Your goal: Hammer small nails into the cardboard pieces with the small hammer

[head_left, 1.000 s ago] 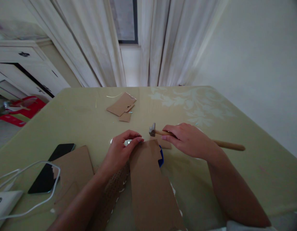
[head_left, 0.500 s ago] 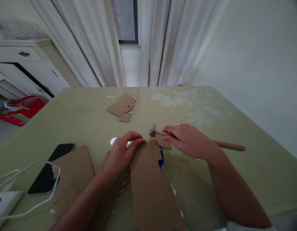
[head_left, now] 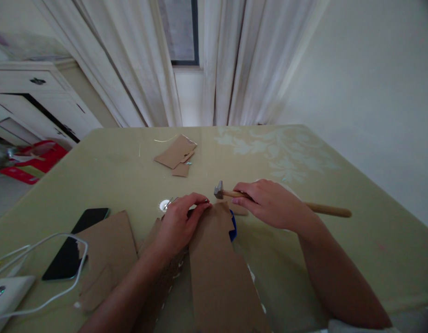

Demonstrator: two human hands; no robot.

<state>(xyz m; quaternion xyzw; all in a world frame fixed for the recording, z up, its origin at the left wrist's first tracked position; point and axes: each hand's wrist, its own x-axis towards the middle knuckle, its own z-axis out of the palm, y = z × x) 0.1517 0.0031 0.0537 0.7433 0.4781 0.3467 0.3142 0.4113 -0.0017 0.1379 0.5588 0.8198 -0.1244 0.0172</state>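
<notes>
My right hand (head_left: 265, 201) is wrapped round the wooden handle of a small hammer (head_left: 219, 190), gripping it near the metal head. The handle's end sticks out past my wrist to the right. My left hand (head_left: 186, 217) pinches at the far left corner of a long cardboard piece (head_left: 222, 268); what sits between the fingertips is too small to make out. The hammer head hovers just right of those fingertips. A blue object (head_left: 232, 225) shows partly from under the cardboard's right edge. Beyond my left hand lies a small round white container (head_left: 164, 205) with thin metal bits by it.
Cardboard scraps (head_left: 175, 152) lie farther back on the table (head_left: 262, 152). At the left are a black phone (head_left: 75, 245), partly under another cardboard piece (head_left: 108, 259), and a white device (head_left: 10, 296) with a looping cable. A wall rises on the right.
The hammer head has shifted very slightly left. My left hand has sunk a little at the cardboard corner, with its fingertips still pinched. The view has tilted slightly.
</notes>
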